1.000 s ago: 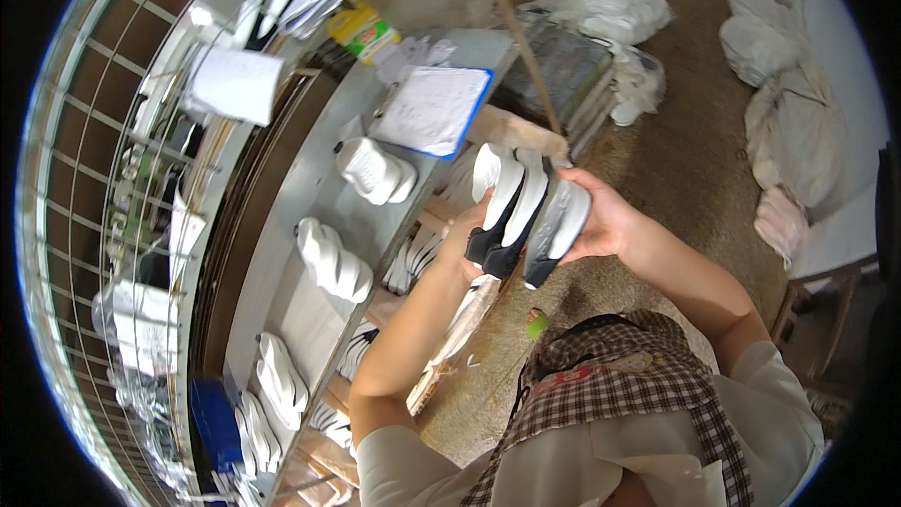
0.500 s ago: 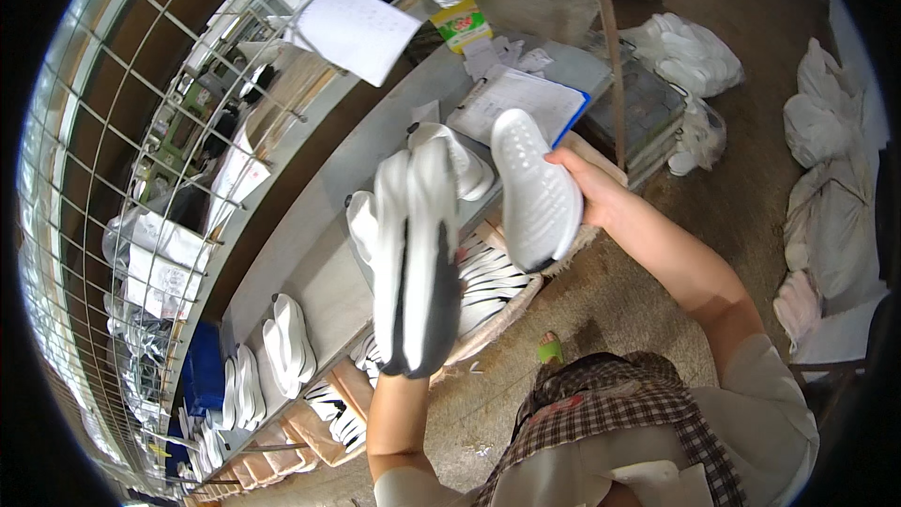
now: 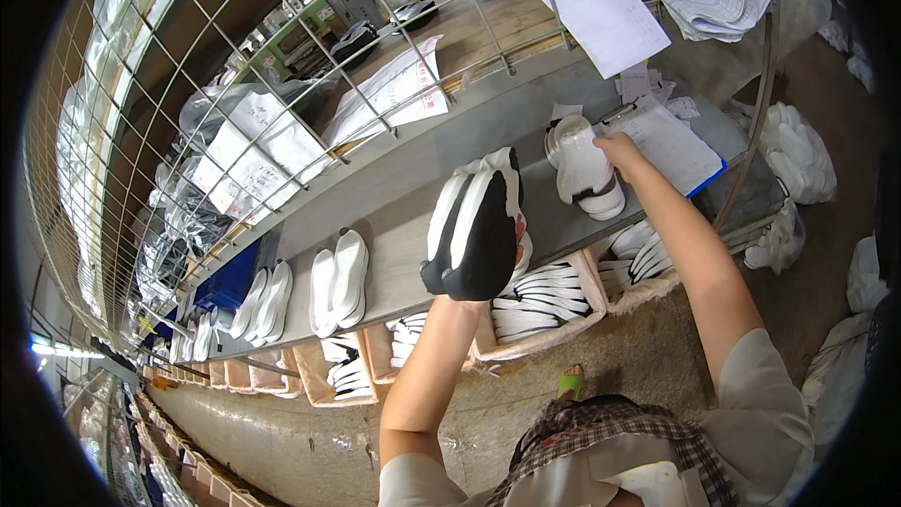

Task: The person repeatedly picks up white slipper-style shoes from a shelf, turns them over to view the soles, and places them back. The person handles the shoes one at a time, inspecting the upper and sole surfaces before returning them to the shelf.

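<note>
My left hand [image 3: 461, 310] is raised above the bench, holding white-and-black shoe soles [image 3: 477, 225] pressed side by side. Those soles hide most of its fingers. Out to the right, my right hand [image 3: 621, 154] grips the edge of a white shoe sole [image 3: 582, 165], held over more soles [image 3: 602, 204] on the grey bench [image 3: 399, 216]. Just beyond that hand lies a clipboard [image 3: 671, 143] with a blue edge and paper on it. A pair of white soles [image 3: 338, 282] stands on the bench left of my left hand.
Bins of striped soles [image 3: 540, 303] line the bench's front edge. A wire mesh [image 3: 394, 127] rises along the far side, with papers [image 3: 601, 14] on it. More soles [image 3: 266, 302] and a blue crate [image 3: 228, 279] stand farther left. White bags [image 3: 796, 152] sit at right.
My view has swung left. The right hand brought its sole from in front of me to above the soles on the bench. The left hand still holds its soles, now tilted differently.
</note>
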